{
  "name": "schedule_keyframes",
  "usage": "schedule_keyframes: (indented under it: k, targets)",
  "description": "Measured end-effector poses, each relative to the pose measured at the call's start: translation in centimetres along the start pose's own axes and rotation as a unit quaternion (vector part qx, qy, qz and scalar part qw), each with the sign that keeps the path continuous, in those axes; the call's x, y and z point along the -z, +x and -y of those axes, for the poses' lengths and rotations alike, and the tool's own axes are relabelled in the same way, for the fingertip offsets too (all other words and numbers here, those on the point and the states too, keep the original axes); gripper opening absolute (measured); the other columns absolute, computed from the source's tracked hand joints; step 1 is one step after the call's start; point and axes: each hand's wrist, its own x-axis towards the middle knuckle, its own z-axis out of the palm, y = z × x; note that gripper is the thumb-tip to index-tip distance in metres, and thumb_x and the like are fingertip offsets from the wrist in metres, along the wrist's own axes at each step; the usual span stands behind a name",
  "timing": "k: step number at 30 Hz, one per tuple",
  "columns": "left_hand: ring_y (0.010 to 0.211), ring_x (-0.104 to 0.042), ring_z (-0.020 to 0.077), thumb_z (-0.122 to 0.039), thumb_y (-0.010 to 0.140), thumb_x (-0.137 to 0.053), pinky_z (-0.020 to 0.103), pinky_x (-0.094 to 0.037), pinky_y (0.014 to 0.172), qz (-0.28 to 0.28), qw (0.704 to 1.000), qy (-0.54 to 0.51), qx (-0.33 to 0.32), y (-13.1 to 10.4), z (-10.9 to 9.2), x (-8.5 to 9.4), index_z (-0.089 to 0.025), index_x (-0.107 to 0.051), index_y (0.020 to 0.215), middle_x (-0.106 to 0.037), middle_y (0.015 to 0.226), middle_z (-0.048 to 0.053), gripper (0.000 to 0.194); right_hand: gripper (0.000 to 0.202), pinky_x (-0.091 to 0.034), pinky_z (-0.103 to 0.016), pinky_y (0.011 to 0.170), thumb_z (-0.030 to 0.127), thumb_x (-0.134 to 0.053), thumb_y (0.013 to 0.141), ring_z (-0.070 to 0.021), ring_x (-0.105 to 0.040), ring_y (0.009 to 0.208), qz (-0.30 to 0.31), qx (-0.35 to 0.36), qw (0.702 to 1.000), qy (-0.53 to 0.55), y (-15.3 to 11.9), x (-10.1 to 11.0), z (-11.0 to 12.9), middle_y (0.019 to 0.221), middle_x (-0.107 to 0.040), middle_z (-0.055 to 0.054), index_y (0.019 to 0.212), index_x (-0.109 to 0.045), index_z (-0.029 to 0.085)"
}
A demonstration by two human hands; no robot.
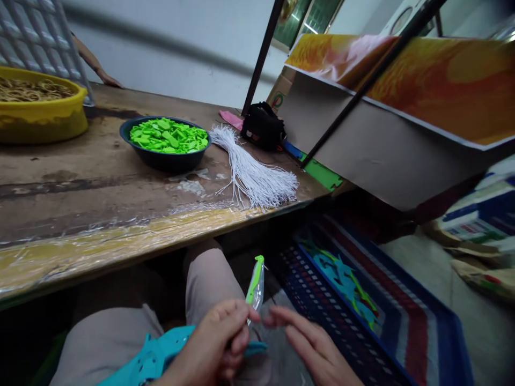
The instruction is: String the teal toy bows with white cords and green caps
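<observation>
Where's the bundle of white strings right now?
The bundle of white strings lies on the wooden table, near its right end, between the bowl of green pieces and a black pouch.

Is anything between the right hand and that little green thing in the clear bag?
Nothing visible. The left hand pinches the green piece in its clear sleeve, upright over the lap. The right hand has its fingertips right beside the sleeve's lower end, with only open air between.
</observation>
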Motion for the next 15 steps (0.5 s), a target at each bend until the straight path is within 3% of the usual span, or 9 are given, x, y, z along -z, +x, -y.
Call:
schedule_keyframes:
  k: [2,4,6,8,11,15]
  targets:
    - [0.039,-0.024,0.0051,-0.076,0.070,-0.070,0.023,-0.012,0.041,0.034,0.997,0.069,0.008,0.2,2.5,0.1,-0.018,-0.063,0.089,-0.044,0.047,-0.010,0.061,0.053,-0.049,-0.042,0.101,0.063,-0.068,0.088,-0.0283,-0.064,0.115,-0.038,0.012,0.997,0.061,1.6,-1.9,1.3,0.117,-0.072,-0.010,0.124,-0.071,0.024]
    - [0.038,-0.027,0.0068,-0.084,0.067,-0.063,0.024,-0.015,0.043,0.054,0.990,0.131,0.004,0.6,4.2,0.3,-0.018,-0.063,0.082,-0.044,0.044,-0.009,0.068,0.051,-0.055,-0.036,0.086,0.062,-0.071,0.086,-0.0229,-0.068,0.090,-0.060,0.022,0.986,0.153,2.9,-4.2,2.1,0.093,-0.074,-0.008,0.115,-0.075,0.020]
    - [0.039,-0.031,0.0082,-0.090,0.064,-0.058,0.026,-0.018,0.045,0.057,0.982,0.178,0.010,1.0,5.0,0.6,-0.018,-0.063,0.078,-0.045,0.043,-0.007,0.073,0.047,-0.054,-0.028,0.069,0.060,-0.079,0.079,-0.0161,-0.063,0.069,-0.086,0.032,0.969,0.230,3.7,-6.1,2.4,0.071,-0.067,-0.003,0.100,-0.077,0.018]
    - [0.041,-0.032,0.0090,-0.092,0.061,-0.057,0.027,-0.019,0.046,0.054,0.977,0.206,0.022,1.1,5.1,0.7,-0.018,-0.063,0.075,-0.045,0.045,-0.006,0.076,0.046,-0.050,-0.023,0.058,0.056,-0.088,0.069,-0.0129,-0.059,0.061,-0.107,0.025,0.953,0.282,4.0,-7.0,2.7,0.065,-0.064,-0.001,0.091,-0.078,0.017]
    - [0.046,-0.031,0.0082,-0.092,0.056,-0.062,0.027,-0.019,0.049,0.077,0.974,0.210,0.033,1.0,4.9,0.7,-0.018,-0.062,0.068,-0.045,0.053,-0.005,0.075,0.046,-0.043,-0.019,0.047,0.052,-0.094,0.060,-0.0111,-0.055,0.055,-0.107,0.004,0.941,0.320,4.4,-7.1,3.2,0.066,-0.064,-0.001,0.084,-0.079,0.017]
    - [0.052,-0.032,0.0100,-0.082,0.068,-0.062,0.027,-0.027,0.055,0.119,0.961,0.248,0.021,0.6,3.6,0.8,-0.018,-0.065,0.067,-0.043,0.057,-0.004,0.064,0.039,-0.030,-0.016,0.042,0.050,-0.091,0.067,-0.0066,-0.044,0.051,-0.104,0.030,0.951,0.291,5.0,-5.4,3.4,0.067,-0.061,-0.001,0.087,-0.080,0.018]
